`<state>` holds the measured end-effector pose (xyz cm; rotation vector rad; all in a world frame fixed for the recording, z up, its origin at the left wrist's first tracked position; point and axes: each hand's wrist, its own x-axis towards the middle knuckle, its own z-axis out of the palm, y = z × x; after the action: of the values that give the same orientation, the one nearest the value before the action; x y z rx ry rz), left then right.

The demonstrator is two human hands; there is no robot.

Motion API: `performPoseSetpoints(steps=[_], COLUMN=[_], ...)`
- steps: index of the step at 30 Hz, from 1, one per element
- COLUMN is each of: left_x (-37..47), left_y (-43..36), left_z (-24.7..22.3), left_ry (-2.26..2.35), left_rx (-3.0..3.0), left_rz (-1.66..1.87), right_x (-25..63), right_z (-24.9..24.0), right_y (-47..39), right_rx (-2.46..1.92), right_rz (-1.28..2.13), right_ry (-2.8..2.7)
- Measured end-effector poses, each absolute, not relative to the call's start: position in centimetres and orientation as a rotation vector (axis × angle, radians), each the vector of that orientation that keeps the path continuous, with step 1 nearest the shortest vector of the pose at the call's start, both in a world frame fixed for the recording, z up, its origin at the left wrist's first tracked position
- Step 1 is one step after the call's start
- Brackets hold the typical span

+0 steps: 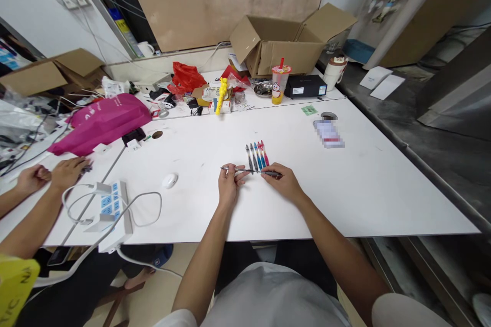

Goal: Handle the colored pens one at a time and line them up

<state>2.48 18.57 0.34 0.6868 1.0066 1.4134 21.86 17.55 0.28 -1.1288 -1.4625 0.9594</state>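
Observation:
Several pens (258,156) with grey, blue and red parts lie side by side on the white table (368,184), just beyond my hands. My left hand (230,181) pinches a thin silvery piece (241,169) between thumb and fingers. In my right hand (282,179) is a dark pen part (270,173), held with the fingers closed round it. The two pieces point at each other and meet or nearly meet between my hands; whether they touch is too small to tell.
A white power strip (115,209) with cables, a white case (170,180) and a co-worker's hands (69,171) are at the left. A cup (279,84), black box (306,86) and open carton (286,53) stand behind. A blurred phone-like object (329,134) lies right.

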Motion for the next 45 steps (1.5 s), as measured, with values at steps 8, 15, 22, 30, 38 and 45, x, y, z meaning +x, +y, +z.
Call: performPoseSetpoints(steps=[8, 15, 22, 30, 38, 45], left_x=[2.7, 2.9, 2.9, 2.9, 2.8, 2.8], left_y=[18.4, 18.2, 18.3, 18.5, 18.5, 18.4], left_z=[0.3, 0.3, 0.2, -0.1, -0.2, -0.1], left_ry=[1.039, 1.034, 1.056, 1.047, 1.069, 1.065], left_rx=[0.759, 0.921, 0.843, 0.854, 0.878, 0.861], left_rz=[1.363, 1.255, 1.319, 1.348, 1.35, 1.348], right_x=[21.7, 20.9, 20.9, 21.0, 21.0, 21.0], right_z=[-0.1, -0.6, -0.6, -0.6, -0.3, -0.5], right_y=[17.5, 17.2, 17.2, 17.3, 17.2, 17.3], right_rx=[-1.097, -1.139, -1.159, -1.174, -1.189, -1.219], right_rz=[0.97, 1.223, 1.156, 1.168, 1.186, 1.169], right_ry=[-1.569, -1.465, -1.552, -1.551, -1.564, -1.593])
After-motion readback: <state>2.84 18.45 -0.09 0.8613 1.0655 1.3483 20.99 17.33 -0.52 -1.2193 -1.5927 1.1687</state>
